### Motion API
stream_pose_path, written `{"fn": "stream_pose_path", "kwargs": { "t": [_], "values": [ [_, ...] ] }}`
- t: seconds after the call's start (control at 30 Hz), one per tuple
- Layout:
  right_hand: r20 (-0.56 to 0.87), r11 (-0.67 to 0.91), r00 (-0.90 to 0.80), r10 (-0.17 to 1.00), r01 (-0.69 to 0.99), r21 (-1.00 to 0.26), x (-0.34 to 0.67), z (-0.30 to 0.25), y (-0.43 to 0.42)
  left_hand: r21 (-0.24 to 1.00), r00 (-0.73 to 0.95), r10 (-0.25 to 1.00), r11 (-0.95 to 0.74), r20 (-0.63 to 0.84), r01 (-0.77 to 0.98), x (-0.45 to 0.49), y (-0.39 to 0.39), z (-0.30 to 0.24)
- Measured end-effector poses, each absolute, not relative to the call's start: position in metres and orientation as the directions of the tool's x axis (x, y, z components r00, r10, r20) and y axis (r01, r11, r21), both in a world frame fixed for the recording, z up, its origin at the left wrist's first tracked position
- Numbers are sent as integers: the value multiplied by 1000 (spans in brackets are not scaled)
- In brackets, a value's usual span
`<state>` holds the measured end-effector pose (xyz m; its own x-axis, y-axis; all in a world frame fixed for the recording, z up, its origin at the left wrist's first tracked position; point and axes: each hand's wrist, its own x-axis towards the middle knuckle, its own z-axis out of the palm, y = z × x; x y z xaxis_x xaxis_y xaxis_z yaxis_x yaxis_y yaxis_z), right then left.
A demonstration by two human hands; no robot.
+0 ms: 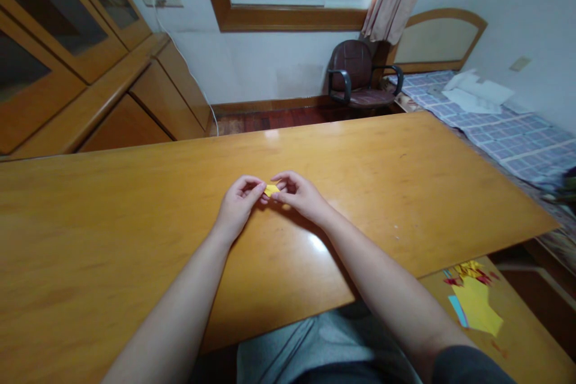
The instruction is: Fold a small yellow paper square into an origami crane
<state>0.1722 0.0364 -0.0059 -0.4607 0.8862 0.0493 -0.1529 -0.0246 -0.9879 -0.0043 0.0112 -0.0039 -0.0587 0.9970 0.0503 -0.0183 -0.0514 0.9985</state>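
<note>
A small folded piece of yellow paper [271, 190] is pinched between both my hands over the middle of a wooden table [135, 222]. My left hand [238, 204] grips its left end with curled fingers. My right hand [299, 195] grips its right end, thumb and fingers pressed together. Both hands rest on or just above the tabletop. Most of the paper is hidden by my fingertips.
Yellow, blue and red paper sheets and scraps [474, 300] lie on a lower wooden surface at the bottom right. A dark office chair [357, 75] stands beyond the table under the window. A bed with a checked cover [508, 132] is at the right, wooden cabinets [67, 60] at the left.
</note>
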Motion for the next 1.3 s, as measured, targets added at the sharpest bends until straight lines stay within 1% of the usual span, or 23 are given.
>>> {"fn": "stream_pose_path", "kwargs": {
  "t": [0.1, 0.2, 0.33, 0.43, 0.53, 0.6, 0.77, 0.87, 1.0, 1.1, 1.3],
  "values": [
    [56, -10, -448, 892, -144, -990, 172, -8, 38, 999, -60, 997, -51, 50, -17, -4, 10, -4],
    [77, 36, -425, 902, -104, -994, 172, -8, 39, 999, -52, 997, -51, 50, -14, -3, 9, -2],
    [106, 90, -400, 911, -59, -994, 173, -5, 38, 996, -88, 993, -76, 79, 43, -1, 8, 2],
    [126, 111, -400, 908, -59, -992, 173, -4, 36, 991, -107, 987, -108, 117, 84, -1, 8, 2],
    [124, 94, -416, 901, -91, -991, 174, -3, 36, 986, -101, 985, -128, 139, 106, -3, 8, 1],
    [124, 89, -420, 899, -102, -991, 174, -4, 36, 986, -93, 986, -132, 142, 102, -3, 8, 0],
    [150, 136, -385, 910, -64, -989, 174, -3, 35, 991, -105, 985, -131, 135, 39, -1, 7, 0],
    [142, 119, -378, 915, -82, -989, 174, -2, 35, 977, -107, 971, -209, 213, 50, -1, 7, 0],
    [148, 132, -378, 914, -69, -989, 174, -2, 35, 936, -73, 938, -328, 339, 131, -2, 7, 2],
    [189, 192, -374, 908, -30, -981, 175, -3, 36, 911, -38, 925, -365, 379, 191, -2, 6, 4],
    [325, 381, -355, 877, 100, -919, 176, 0, 36, 871, 14, 915, -390, 404, 299, -2, 4, 10]
  ]
}}
